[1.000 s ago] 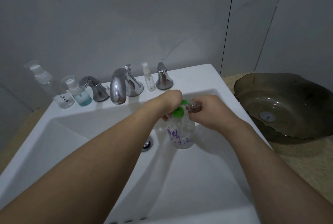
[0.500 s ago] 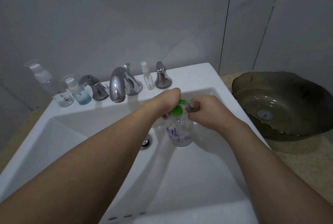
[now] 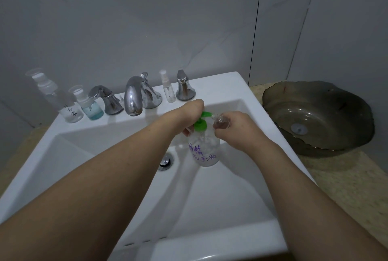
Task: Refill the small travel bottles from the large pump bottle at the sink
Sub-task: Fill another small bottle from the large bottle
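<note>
Over the last second almost nothing has shifted: both hands sit at the same spot in the centre of the frame, and only the view has drifted a touch. I read that as a fill in progress, not a move between steps.

My left hand (image 3: 190,117) comes in from the lower left, wrist bent down over the green pump (image 3: 201,123). It is pressing or holding the pump head; most of its fingers are hidden under the hand, so I cannot tell how they curl, though a fingertip shows beside the collar.

My right hand (image 3: 235,128) comes in from the lower right with its fingers curled round a small clear bottle (image 3: 220,121), held tilted, its mouth right at the pump's spout. I cannot see how full it is.

The pump bottle (image 3: 204,150), clear with purple writing, stands inside the sink (image 3: 220,86), just right of the drain (image 3: 166,161).

Three more small bottles wait on the back ledge: a tall one (image 3: 56,97) and a blue-filled one (image 3: 89,106) at the left, and a slim sprayer (image 3: 168,88) right of the tap (image 3: 134,98). So I judge the task only partly done.
</note>
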### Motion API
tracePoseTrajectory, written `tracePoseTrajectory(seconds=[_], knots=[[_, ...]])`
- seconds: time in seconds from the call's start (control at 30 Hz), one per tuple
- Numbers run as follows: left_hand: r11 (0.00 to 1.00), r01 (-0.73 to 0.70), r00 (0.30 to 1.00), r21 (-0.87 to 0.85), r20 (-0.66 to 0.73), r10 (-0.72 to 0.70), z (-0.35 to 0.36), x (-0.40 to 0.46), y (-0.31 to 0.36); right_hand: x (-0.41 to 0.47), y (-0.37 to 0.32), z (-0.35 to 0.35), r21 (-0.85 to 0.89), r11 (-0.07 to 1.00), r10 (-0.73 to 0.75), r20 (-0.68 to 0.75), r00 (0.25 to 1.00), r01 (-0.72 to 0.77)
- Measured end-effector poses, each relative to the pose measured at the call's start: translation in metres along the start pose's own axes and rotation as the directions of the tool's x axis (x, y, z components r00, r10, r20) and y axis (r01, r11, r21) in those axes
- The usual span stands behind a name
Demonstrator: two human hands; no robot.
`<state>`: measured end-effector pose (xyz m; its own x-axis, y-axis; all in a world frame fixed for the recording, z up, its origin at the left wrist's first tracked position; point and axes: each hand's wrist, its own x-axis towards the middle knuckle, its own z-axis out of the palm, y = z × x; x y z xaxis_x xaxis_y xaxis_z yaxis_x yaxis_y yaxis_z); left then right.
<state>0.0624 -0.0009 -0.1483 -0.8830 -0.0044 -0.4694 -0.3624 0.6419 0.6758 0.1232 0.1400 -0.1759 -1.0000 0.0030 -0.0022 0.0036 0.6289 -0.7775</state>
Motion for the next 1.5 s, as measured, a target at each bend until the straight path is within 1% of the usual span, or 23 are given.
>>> tracePoseTrajectory(seconds=[0.2,0.33,0.47,0.57,0.67,0.7,0.8,0.93,1.07,1.37,1.43,1.5], knots=[[0.999,0.028,1.000,0.019,-0.005,-0.028,0.002,-0.001,0.003,0.002,0.001,0.001,-0.001,1.000,-0.008,0.000,1.000,0.008],[0.998,0.036,0.998,0.051,-0.043,-0.034,0.005,-0.008,0.008,0.004,0.002,0.001,-0.035,0.999,-0.016,0.004,1.000,0.016],[0.980,-0.008,0.999,0.197,-0.048,0.018,0.006,-0.009,0.008,0.005,0.002,0.001,-0.046,0.999,-0.025,0.009,1.000,0.025],[0.941,-0.056,0.995,0.332,-0.058,0.080,0.006,-0.008,0.007,0.004,0.001,0.000,-0.038,0.999,-0.032,0.028,0.999,0.033],[0.925,-0.102,0.991,0.367,-0.045,0.127,0.006,-0.006,0.005,0.003,0.003,0.000,-0.040,0.998,-0.040,0.023,0.999,0.041],[0.933,-0.098,0.991,0.347,-0.047,0.122,0.005,-0.007,0.004,0.002,0.002,0.000,-0.041,0.998,-0.039,0.022,0.999,0.040],[0.984,-0.058,0.996,0.168,-0.063,0.069,0.005,-0.007,0.001,0.003,0.002,0.000,-0.055,0.998,-0.041,0.015,0.999,0.042],[1.000,-0.024,0.999,0.012,-0.039,0.024,0.003,-0.007,0.001,0.003,0.001,0.001,-0.053,0.998,-0.043,0.002,0.999,0.043],[1.000,0.003,1.000,0.006,-0.013,-0.003,0.000,-0.008,0.003,0.003,0.001,0.001,-0.035,0.999,-0.029,0.004,1.000,0.029],[1.000,-0.020,1.000,-0.019,-0.022,0.019,0.000,-0.008,0.001,0.003,0.001,0.000,-0.023,0.999,-0.036,0.013,0.999,0.036],[0.996,-0.041,0.999,-0.075,-0.039,0.038,0.000,-0.008,-0.001,0.003,0.000,0.001,-0.013,0.999,-0.033,0.002,0.999,0.033],[0.985,-0.067,0.996,-0.159,-0.071,0.056,0.001,-0.010,-0.004,0.001,-0.001,0.001,0.003,1.000,-0.027,-0.039,0.999,0.027]])
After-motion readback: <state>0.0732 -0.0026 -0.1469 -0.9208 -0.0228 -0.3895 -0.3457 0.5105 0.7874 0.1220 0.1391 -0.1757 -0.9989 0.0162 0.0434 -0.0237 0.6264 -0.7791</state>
